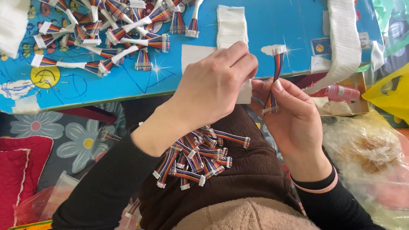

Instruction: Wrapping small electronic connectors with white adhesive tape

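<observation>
Just off the blue desk's near edge, the right hand pinches a rainbow ribbon cable upright; the left hand grips white tape beside it.

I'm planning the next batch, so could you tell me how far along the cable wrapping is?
Done: a pile of white-wrapped ribbon cables lies on the blue table. In hand: the right hand holds one multicoloured cable while the left hand holds a white tape piece against it. Left: a heap of unwrapped cables on the lap, apparently smaller than the wrapped pile.
</observation>
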